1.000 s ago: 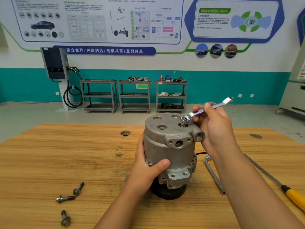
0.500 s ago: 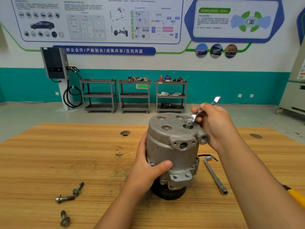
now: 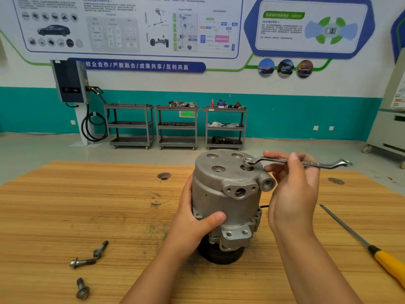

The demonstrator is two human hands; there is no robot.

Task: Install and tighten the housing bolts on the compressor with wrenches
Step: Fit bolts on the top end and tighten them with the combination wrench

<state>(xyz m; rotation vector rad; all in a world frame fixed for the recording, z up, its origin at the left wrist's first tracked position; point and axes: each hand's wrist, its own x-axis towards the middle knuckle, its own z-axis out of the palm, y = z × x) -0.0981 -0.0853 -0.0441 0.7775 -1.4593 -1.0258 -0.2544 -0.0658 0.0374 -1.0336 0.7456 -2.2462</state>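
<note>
Compressor (image 3: 225,194) stands on end near the middle of the wooden table (image 3: 87,205), with its black pulley (image 3: 221,255) down against the wood and its flat grey end cap facing up. We wrap our left hand (image 3: 192,224) round the lower left side of the housing, thumb laid across the front and fingers out of sight behind it. Our right hand (image 3: 293,194) pinches the shank of a wrench (image 3: 306,162) between thumb and fingertips, just to the right of the end cap. The wrench lies nearly level. Its ring end sits over the head of a bolt (image 3: 247,166) that stands in the right-hand hole of the cap with some thread showing above the hole, and its open end points away to the right. Three loose bolts (image 3: 82,262) lie on the table at the near left, well apart from the compressor: two meet at an angle, and the third is nearer to us. A screwdriver (image 3: 372,249) with a yellow handle lies at the right edge, clear of our right forearm.
</note>
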